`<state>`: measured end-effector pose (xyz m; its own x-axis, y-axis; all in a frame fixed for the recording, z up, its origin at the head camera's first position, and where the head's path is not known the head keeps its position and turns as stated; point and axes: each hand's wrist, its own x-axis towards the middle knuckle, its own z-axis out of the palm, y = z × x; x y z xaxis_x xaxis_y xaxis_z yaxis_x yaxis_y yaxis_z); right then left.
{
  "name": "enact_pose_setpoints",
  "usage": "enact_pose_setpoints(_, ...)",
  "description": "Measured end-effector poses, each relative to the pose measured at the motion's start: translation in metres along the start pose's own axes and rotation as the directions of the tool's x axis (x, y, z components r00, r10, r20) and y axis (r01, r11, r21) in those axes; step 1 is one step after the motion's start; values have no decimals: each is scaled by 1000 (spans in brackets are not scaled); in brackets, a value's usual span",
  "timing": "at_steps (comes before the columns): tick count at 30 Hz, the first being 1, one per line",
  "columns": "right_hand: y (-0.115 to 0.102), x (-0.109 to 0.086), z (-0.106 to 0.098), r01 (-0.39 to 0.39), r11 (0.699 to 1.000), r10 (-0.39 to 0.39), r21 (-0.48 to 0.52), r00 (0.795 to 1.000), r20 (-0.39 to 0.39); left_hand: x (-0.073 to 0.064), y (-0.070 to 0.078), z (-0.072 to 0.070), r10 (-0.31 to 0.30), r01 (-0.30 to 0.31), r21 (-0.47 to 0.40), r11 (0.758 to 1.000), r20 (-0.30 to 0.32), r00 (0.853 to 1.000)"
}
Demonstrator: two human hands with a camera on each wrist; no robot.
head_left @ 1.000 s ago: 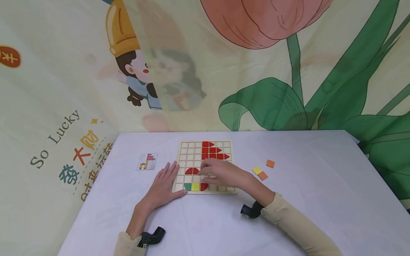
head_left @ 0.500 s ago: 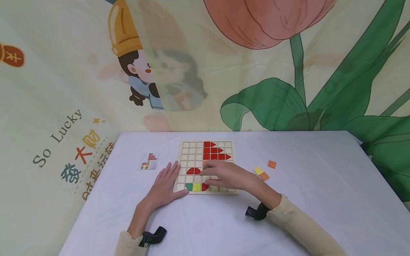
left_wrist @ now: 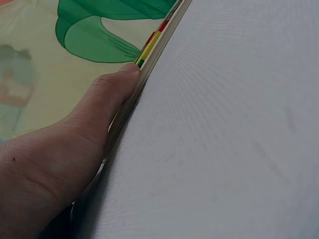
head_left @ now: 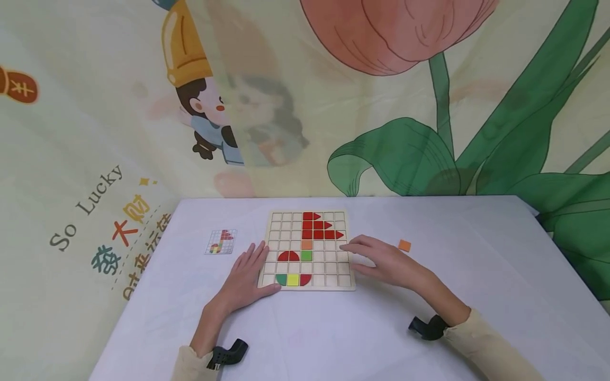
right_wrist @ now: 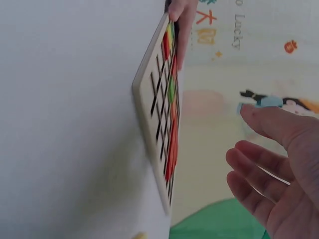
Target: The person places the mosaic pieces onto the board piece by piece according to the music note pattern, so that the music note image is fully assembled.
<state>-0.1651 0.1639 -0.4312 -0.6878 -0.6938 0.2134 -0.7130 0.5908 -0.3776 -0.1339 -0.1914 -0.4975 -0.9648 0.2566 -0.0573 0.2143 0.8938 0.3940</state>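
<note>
A square wooden grid board lies on the table with flat coloured pieces in its cells. Red squares and triangles form rows at its top; below them sit an orange square and a green square. Two red pieces make a half disc, and a yellow square lies in the bottom row. My left hand rests along the board's left edge, thumb at the near corner. Past the right edge hovers my right hand, fingers relaxed, holding nothing in the right wrist view.
A small printed pattern card lies left of the board. One loose orange tile is just beyond my right hand, on the white-covered table. A printed curtain hangs behind the table's far edge.
My right hand has moved right, off the board, uncovering the orange and green squares. It now hides the spot where the loose yellow and orange tiles lay. My left hand has stayed put.
</note>
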Motion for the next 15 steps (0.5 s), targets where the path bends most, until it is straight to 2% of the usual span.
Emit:
enact_pose_setpoints(6,18,-18,-14,-89,996,89,7,995,-46,0,-1,-1,3,-3,-8,1000,-13,1000)
enact_pose_setpoints(10,28,-26,-29,-173,985,172,0,984,-44,2,-1,1,17,-17,-3,1000,-8,1000)
enact_pose_setpoints(15,53,-38,-48,-252,968,251,-12,967,-50,0,-1,2,9,-9,-2,1000,-5,1000)
